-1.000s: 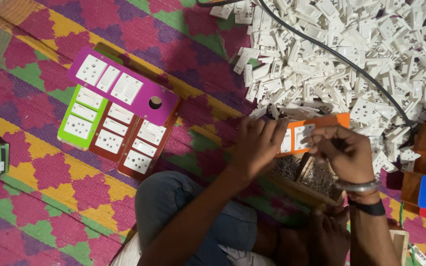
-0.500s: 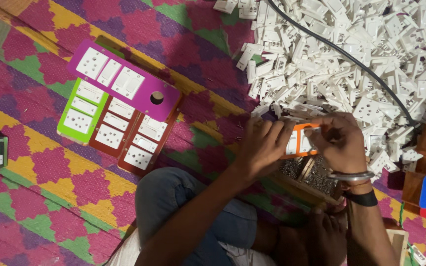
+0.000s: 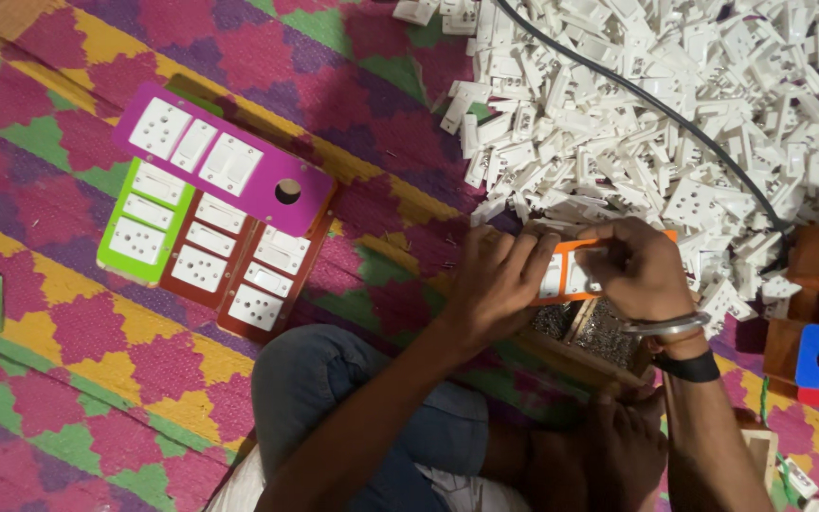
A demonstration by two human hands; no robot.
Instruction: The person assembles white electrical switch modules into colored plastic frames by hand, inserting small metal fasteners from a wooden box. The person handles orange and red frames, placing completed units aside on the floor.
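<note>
Both hands clamp the orange switch plate (image 3: 571, 277), left hand (image 3: 500, 284) and right hand (image 3: 642, 270), right above the screw box (image 3: 585, 332); one slip might spill it.

Orange panel (image 3: 575, 275) under both hands looks like smooth matt plastic with white plastic inserts; the purple panel (image 3: 225, 171), green panel (image 3: 135, 232) and brown panels (image 3: 239, 275) have the same flat plastic finish, the white switch faces slightly glossy. Heap of white switch parts (image 3: 646, 123) is hard moulded plastic, crossed by a black rubbery cable (image 3: 656, 109); the mat (image 3: 68, 379) is woven, rough, coarse-textured cloth or fibre. Right wrist carries a shiny metal bangle (image 3: 665, 325) and matt black band (image 3: 689, 368), the knee is in faded blue denim (image 3: 334, 379), and the wooden tray (image 3: 585, 346) holds small dull grey metal bits.
</note>
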